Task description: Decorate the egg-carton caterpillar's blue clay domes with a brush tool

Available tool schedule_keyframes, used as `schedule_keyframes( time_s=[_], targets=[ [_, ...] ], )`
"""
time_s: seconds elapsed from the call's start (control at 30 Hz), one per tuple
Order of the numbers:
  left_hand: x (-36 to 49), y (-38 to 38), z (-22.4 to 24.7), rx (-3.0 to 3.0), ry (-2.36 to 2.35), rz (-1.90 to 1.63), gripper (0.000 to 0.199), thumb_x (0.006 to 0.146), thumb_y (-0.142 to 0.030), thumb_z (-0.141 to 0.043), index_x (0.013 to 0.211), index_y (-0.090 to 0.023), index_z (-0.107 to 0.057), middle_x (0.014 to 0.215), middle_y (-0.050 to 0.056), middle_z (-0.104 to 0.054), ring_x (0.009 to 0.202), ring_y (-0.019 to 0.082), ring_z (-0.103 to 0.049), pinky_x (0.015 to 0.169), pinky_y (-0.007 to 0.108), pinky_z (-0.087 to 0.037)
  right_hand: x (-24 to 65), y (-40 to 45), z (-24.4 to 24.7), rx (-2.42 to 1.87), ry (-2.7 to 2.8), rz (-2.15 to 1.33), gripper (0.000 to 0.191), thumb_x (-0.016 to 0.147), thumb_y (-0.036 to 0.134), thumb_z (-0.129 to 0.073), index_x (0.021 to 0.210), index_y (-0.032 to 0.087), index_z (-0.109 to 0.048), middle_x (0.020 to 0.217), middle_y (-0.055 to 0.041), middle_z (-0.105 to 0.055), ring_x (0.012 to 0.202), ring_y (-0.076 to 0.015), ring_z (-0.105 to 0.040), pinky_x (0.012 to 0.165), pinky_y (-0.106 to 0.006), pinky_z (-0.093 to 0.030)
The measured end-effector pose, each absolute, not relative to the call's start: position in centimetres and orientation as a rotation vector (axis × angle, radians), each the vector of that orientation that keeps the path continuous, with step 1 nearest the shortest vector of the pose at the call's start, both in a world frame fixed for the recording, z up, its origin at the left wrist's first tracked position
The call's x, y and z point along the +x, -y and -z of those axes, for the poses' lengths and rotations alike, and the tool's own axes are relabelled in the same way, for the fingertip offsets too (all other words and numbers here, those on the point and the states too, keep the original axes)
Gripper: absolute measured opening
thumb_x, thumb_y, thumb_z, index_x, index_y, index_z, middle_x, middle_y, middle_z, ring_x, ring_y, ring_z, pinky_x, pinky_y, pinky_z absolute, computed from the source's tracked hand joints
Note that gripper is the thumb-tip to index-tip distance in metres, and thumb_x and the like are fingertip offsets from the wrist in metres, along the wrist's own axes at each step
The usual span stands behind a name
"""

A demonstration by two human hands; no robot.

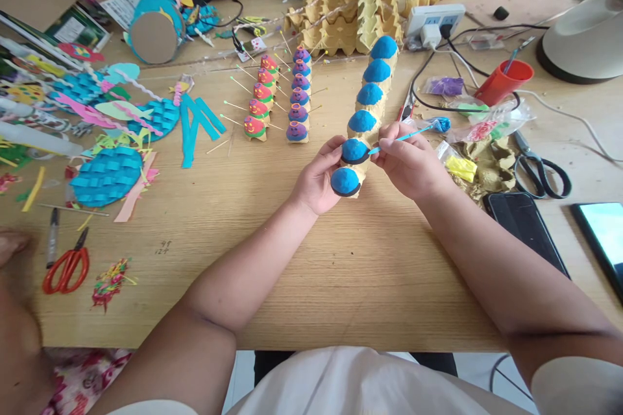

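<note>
My left hand (313, 183) grips the near end of an egg-carton strip (370, 96), thumb against its side. Blue clay domes cap the cups, and the two nearest domes carry a dark band along the lower edge. Pinched in my right hand (411, 162) is a thin light-blue modelling tool (411, 135), its tip at the edge of the second-nearest dome. Left of the strip stand a row of purple-and-blue caterpillar figures (298, 97) and a row of red-and-green ones (261, 92), with pins stuck in them.
Egg-carton pieces (335, 19) lie at the back by a white power strip (435, 16). Black-handled scissors (540, 172), a phone (523, 227) and a red cup (503, 82) are at right. Red scissors (68, 267) and blue woven paper (107, 176) lie left, near another person's arm (17, 324).
</note>
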State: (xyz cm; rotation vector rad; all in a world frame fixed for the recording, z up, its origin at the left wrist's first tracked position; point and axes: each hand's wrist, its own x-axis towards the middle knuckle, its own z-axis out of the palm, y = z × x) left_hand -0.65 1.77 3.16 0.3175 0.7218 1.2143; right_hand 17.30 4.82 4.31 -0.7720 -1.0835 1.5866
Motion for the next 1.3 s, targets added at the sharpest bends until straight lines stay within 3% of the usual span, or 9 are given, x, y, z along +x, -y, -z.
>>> schedule_keyframes(
  time_s=[0.1,0.33,0.77,0.97,1.3],
  targets=[
    [-0.66,-1.74,-3.20,0.325,-0.698,-1.206,0.026,0.105,-0.015,-0.057,0.122,-0.028,-0.070,0.092,-0.004,-0.081,0.085,0.014,-0.082,0.080,0.025,-0.060,17.29,-4.84,-4.30,-0.779,1.064,-1.611,0.047,0.069,0.043,-0.103,0.070,0.023,-0.060,0.070,0.0058,-0.059,0.069,-0.0107,-0.059,0.071,-0.028,-0.052],
    [-0.70,-1.65,-3.26,0.382,-0.670,-1.191,0.018,0.104,-0.013,-0.058,0.100,-0.024,-0.071,0.090,-0.003,-0.082,0.083,0.012,-0.080,0.076,0.023,-0.059,17.43,-5.02,-4.01,-0.768,1.103,-1.629,0.047,0.070,0.046,-0.103,0.072,0.024,-0.062,0.068,0.0058,-0.060,0.069,-0.0116,-0.058,0.070,-0.029,-0.052],
    [-0.73,-1.76,-3.04,0.324,-0.707,-1.190,0.013,0.105,-0.022,-0.064,0.112,-0.028,-0.073,0.095,-0.003,-0.082,0.096,0.015,-0.082,0.088,0.027,-0.060,17.43,-5.03,-4.08,-0.768,1.087,-1.636,0.047,0.067,0.045,-0.104,0.070,0.024,-0.062,0.067,0.0060,-0.060,0.066,-0.0116,-0.059,0.069,-0.029,-0.055],
    [-0.65,-1.63,-3.37,0.340,-0.701,-1.187,0.016,0.106,-0.017,-0.059,0.111,-0.026,-0.071,0.092,-0.003,-0.081,0.084,0.014,-0.081,0.078,0.025,-0.059,17.53,-5.11,-3.96,-0.771,1.026,-1.656,0.048,0.064,0.044,-0.106,0.069,0.024,-0.062,0.067,0.0055,-0.061,0.067,-0.0121,-0.060,0.068,-0.029,-0.055],
    [-0.74,-1.75,-3.05,0.329,-0.719,-1.207,0.020,0.106,-0.016,-0.057,0.111,-0.027,-0.073,0.093,-0.004,-0.080,0.086,0.014,-0.082,0.076,0.025,-0.060,17.62,-5.21,-3.84,-0.743,1.056,-1.660,0.050,0.069,0.047,-0.103,0.071,0.025,-0.058,0.070,0.0048,-0.063,0.068,-0.0134,-0.061,0.071,-0.032,-0.058]
  ],
)
